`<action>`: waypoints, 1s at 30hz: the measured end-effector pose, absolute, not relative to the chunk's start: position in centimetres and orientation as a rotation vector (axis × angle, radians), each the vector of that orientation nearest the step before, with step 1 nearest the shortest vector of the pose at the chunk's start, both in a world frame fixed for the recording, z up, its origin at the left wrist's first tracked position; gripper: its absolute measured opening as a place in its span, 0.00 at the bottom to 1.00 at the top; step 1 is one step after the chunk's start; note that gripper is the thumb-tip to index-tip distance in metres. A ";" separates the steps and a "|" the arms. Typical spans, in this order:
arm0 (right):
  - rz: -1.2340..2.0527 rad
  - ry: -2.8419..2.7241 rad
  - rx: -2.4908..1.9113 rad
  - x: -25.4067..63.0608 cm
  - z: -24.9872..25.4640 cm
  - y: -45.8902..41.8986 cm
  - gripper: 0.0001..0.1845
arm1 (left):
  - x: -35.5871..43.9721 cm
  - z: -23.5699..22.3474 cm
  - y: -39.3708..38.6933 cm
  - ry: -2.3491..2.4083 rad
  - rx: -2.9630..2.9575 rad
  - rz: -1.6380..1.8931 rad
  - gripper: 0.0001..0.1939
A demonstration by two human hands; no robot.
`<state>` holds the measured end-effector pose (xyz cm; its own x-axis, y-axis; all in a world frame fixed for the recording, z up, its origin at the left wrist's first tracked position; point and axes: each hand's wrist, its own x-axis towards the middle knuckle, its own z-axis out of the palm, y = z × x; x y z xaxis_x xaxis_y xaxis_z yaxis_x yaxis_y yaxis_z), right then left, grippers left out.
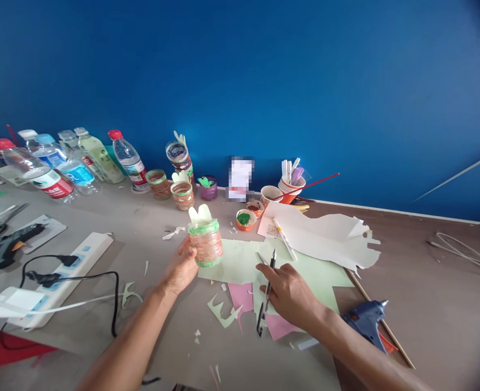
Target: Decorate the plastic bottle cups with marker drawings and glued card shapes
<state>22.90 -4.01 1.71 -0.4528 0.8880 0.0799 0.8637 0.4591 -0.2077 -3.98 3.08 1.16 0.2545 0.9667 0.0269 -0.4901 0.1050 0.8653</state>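
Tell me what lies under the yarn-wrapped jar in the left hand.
The yarn-wrapped jar with pale paper ears, gripped by the left hand, stands at the edge of a pale green paper sheet on the table. Its base hides the contact spot.

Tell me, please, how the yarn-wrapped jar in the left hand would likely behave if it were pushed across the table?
The yarn-wrapped jar stands upright and squat, so it probably slides rather than tips. Its wound yarn looks rough, likely giving the left hand a firm grip. The pale paper leaves on top look thin and would probably bend easily.
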 end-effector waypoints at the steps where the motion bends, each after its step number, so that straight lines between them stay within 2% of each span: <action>1: 0.214 -2.559 -1.578 23.0 2.0 -4.0 0.20 | -3.9 1.1 3.1 0.658 0.907 1.188 0.31; 9: 0.260 -2.834 -1.723 23.1 4.0 -3.8 0.32 | -3.5 0.7 2.9 0.637 0.890 1.134 0.31; 14: 0.400 -2.912 -1.694 22.4 4.1 -3.5 0.38 | -3.8 0.5 3.2 0.650 0.848 1.177 0.31; 18: 0.511 -2.967 -1.726 22.5 4.7 -3.3 0.49 | -4.1 1.0 3.7 0.661 0.797 1.219 0.31; 20: 0.561 -3.008 -1.703 22.8 5.5 -3.2 0.51 | -4.1 1.3 3.7 0.656 0.781 1.227 0.31; 22: 0.557 -2.970 -1.681 23.0 6.4 -3.2 0.45 | -4.0 1.5 3.7 0.634 0.759 1.232 0.31; 26: 0.409 -2.764 -1.544 21.8 7.3 -2.8 0.24 | -4.1 1.6 3.7 0.580 0.758 1.205 0.31; 30: 0.426 -2.738 -1.419 18.6 6.7 -2.2 0.15 | -4.3 1.3 3.7 0.566 0.769 1.222 0.29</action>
